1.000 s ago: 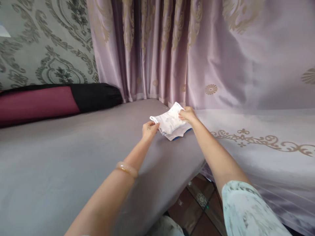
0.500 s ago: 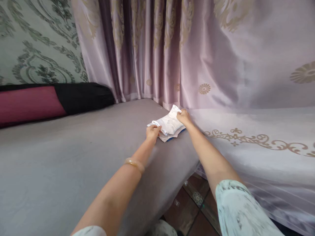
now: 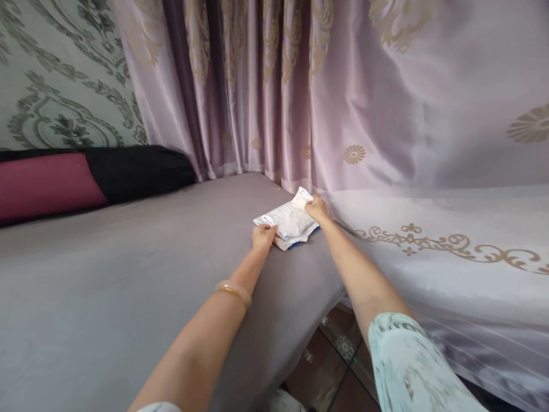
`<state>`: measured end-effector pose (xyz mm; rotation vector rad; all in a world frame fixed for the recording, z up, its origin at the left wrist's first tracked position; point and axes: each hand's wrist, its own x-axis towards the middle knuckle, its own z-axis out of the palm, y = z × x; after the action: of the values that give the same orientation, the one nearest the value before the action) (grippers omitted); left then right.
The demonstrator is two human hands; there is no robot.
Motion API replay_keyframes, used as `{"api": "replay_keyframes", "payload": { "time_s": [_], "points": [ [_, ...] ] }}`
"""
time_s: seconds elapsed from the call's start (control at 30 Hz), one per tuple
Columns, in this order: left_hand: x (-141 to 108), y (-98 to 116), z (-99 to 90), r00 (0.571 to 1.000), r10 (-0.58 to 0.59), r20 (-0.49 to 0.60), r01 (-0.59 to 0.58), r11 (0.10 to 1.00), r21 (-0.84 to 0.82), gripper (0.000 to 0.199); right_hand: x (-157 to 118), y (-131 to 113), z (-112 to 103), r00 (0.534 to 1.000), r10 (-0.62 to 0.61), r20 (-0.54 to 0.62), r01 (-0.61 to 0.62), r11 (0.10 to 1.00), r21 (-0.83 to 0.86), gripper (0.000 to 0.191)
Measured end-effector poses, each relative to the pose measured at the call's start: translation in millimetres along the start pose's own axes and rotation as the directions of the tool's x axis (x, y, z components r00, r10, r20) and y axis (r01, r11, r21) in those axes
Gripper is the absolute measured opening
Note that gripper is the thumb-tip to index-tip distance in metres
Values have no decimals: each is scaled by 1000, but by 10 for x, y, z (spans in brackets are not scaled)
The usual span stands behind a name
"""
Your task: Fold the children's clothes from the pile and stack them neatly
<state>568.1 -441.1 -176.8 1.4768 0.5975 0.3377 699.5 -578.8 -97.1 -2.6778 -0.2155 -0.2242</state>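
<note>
A white folded cloth [image 3: 288, 220] lies on top of a small stack of folded cloths [image 3: 285, 245] near the bed's far right corner. Some blue shows at the bottom of the stack. At the cloth's near left edge, my left hand [image 3: 263, 236] pinches it between thumb and fingers. My right hand [image 3: 316, 208] grips its right end, where one corner sticks up. The fabric's exact kind of garment cannot be made out. A pale bangle [image 3: 234, 292] circles my left wrist.
The grey sheeted bed [image 3: 128, 286] stretches to the left. Against the patterned wall lies a black and maroon bolster [image 3: 137, 171]. Mauve curtains [image 3: 351, 103] hang behind and to the right, and tiled floor [image 3: 321, 366] shows below the bed's edge.
The top cloth has been lowered and now lies flatter over the stack, its left edge nearer the cloth beneath. Both hands still hold it. The view has shifted slightly.
</note>
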Motion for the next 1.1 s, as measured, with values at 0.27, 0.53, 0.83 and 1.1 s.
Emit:
{"api": "replay_keyframes", "payload": {
  "time_s": [0.27,0.53,0.83,1.1],
  "points": [
    [-116,89,-85,993,-56,106,58,998,-19,23,33,9,105,999,37,34,-36,999,-15,38],
    [-161,114,-105,992,-57,111,64,996,-60,21,-39,-39,153,993,104,61,-102,994,-32,42],
    [-174,82,-102,994,-62,94,72,991,-114,16,-62,-43,273,997,71,35,-67,991,-117,53],
    [-223,100,-130,993,-77,93,91,984,-155,12,-47,56,384,999,-6,37,14,972,-236,37]
  ]
}}
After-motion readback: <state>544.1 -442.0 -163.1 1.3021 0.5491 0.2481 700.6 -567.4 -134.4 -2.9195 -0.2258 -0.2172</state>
